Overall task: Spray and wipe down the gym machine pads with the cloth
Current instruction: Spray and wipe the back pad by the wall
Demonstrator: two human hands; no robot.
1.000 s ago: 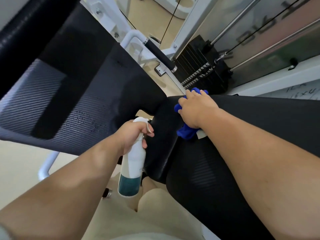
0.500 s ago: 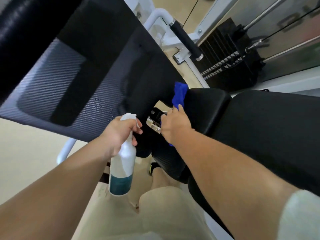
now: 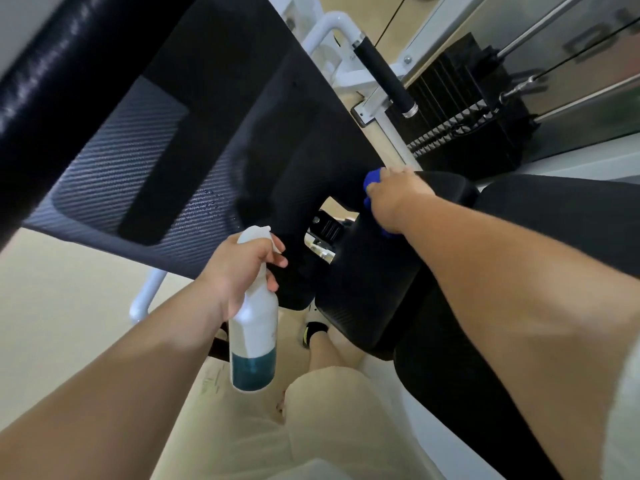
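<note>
My right hand (image 3: 393,199) presses a blue cloth (image 3: 372,178) onto the far end of the small black seat pad (image 3: 367,285); most of the cloth is hidden under the hand. My left hand (image 3: 239,271) grips the neck of a white spray bottle (image 3: 254,334) with teal liquid at its bottom, held upright below the large tilted back pad (image 3: 138,168). Small spray droplets show on that back pad near its lower edge. Another wide black pad (image 3: 571,216) lies to the right, under my right forearm.
A black-gripped handle (image 3: 384,77) on a white frame (image 3: 332,26) stands behind the pads. A black weight stack (image 3: 460,109) with steel guide rods is at the upper right. A metal adjuster bracket (image 3: 323,237) shows between the pads. My legs and a shoe (image 3: 313,329) are below.
My right hand slid the cloth from the near side of the seat pad up to its far end. The left hand still holds the bottle, shifted slightly right.
</note>
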